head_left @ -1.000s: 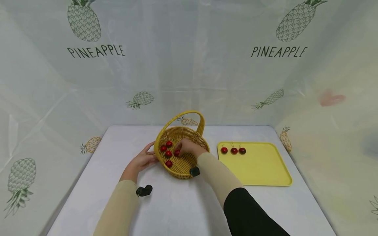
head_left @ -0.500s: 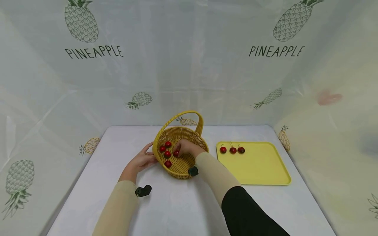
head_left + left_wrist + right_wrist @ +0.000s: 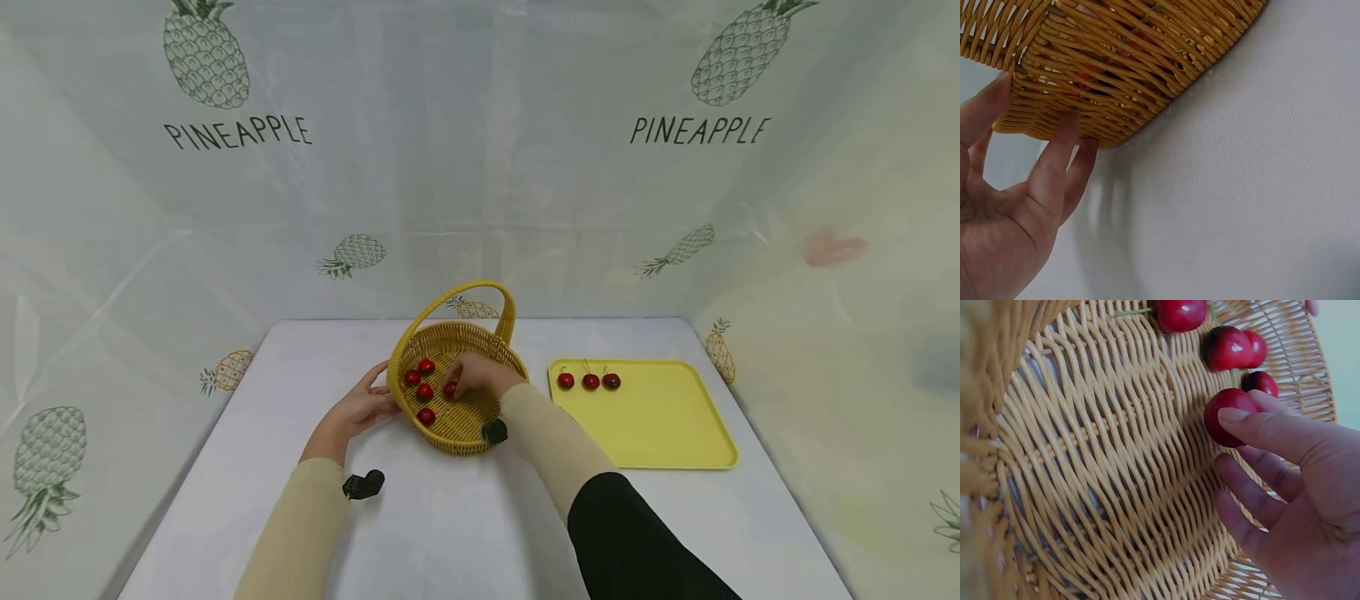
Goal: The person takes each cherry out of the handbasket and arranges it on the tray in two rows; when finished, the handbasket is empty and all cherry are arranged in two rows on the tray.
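Note:
A yellow wicker basket point(image 3: 453, 444) with a tall arched handle stands mid-table. My right hand point(image 3: 480, 375) reaches inside it. In the right wrist view, that hand's thumb and fingers pinch a dark red cherry point(image 3: 1225, 419) just over the woven bottom. Several other cherries lie in the basket's left part, among them a cherry point(image 3: 1229, 347) close beyond the pinched one. Against the basket's left outer side, my left hand point(image 3: 363, 408) rests its extended fingertips. The left wrist view has those fingers point(image 3: 1050, 172) touching the wicker wall from outside, with red showing through the gaps.
Right of the basket, a yellow tray point(image 3: 660, 425) holds three stemmed cherries in a row near its upper left corner, one being a dark cherry point(image 3: 611, 381). A white cloth covers the table point(image 3: 435, 533). Behind hangs a pineapple-print curtain point(image 3: 480, 183).
The head view shifts slightly. Both hands stay almost in place, the right one still pinching the cherry inside the basket.

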Motion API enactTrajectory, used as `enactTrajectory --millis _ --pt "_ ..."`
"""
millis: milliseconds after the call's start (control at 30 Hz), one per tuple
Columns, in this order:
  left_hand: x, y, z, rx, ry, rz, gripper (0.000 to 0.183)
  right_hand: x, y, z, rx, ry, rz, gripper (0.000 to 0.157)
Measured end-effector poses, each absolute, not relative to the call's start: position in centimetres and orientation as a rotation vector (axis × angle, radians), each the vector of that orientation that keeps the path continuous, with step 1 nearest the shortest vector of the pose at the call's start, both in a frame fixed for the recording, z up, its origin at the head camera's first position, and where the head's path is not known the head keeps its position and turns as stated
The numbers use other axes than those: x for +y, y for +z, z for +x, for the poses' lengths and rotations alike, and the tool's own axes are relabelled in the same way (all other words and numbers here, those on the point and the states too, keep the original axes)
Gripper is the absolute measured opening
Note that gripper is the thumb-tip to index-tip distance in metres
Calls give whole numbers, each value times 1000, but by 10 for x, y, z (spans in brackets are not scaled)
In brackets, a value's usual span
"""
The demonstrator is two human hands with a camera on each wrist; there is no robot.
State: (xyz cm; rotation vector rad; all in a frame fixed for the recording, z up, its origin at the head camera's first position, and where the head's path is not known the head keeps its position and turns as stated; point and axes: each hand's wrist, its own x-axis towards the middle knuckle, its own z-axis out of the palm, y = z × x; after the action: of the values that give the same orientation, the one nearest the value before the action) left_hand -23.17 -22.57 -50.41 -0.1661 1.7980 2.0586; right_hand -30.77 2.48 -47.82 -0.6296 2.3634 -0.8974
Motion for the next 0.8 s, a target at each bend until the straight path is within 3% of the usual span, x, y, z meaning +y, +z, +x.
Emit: enactTrajectory --millis 800 --pt "-228 -504 -232 1796 2044 -158 86 68 -447 -286 2370 -906 -761 29"
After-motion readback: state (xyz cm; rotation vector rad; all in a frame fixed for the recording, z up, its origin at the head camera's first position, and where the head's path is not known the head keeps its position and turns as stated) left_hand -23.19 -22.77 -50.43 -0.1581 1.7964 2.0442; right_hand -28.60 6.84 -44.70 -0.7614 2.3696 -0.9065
